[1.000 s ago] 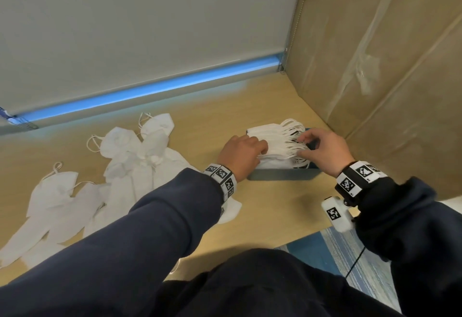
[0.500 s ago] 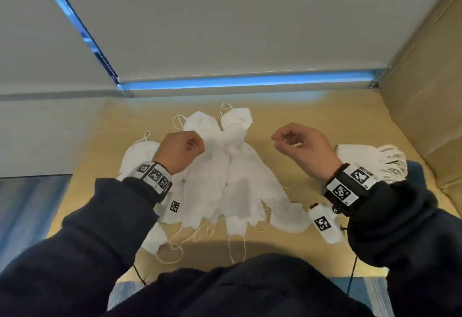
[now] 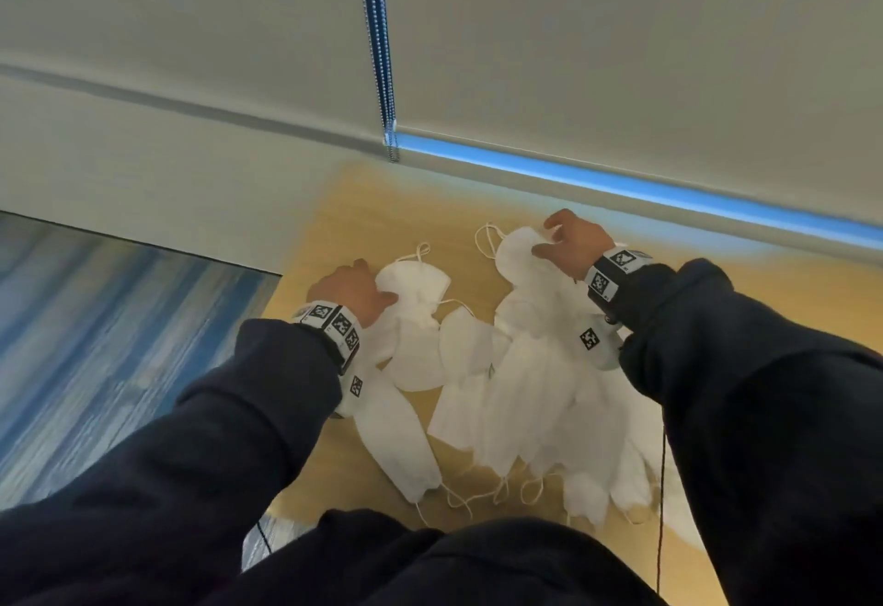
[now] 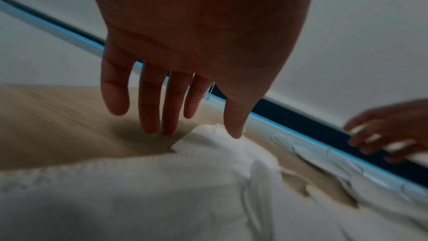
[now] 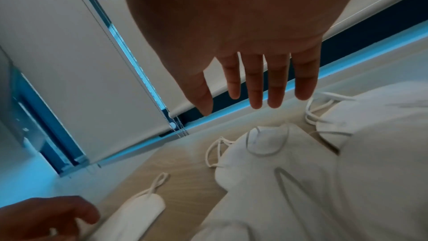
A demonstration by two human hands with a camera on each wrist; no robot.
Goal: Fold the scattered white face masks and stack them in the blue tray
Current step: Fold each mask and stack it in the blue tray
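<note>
Several loose white face masks [image 3: 525, 390] lie in a pile on the wooden table [image 3: 382, 204]. My left hand [image 3: 368, 292] reaches to a separate mask [image 3: 415, 280] at the pile's far left. In the left wrist view the left hand [image 4: 208, 125] has straight fingers, and its thumb tip touches that mask's edge [image 4: 208, 144]. My right hand [image 3: 554, 242] hovers over the farthest mask [image 3: 516, 247]. Its fingers [image 5: 257, 98] are straight and hold nothing above the masks [image 5: 277, 162]. The blue tray is out of view.
A window blind with a bead chain [image 3: 382, 56] and a blue-lit sill [image 3: 621, 180] run along the table's far edge. The table's left edge drops to blue carpet [image 3: 95, 342]. Ear loops [image 3: 478, 495] trail from the pile toward me.
Both hands left the stacked masks in the tray and moved left to the loose pile. They were curled above it half a second ago and now reach its far masks with fingers spread.
</note>
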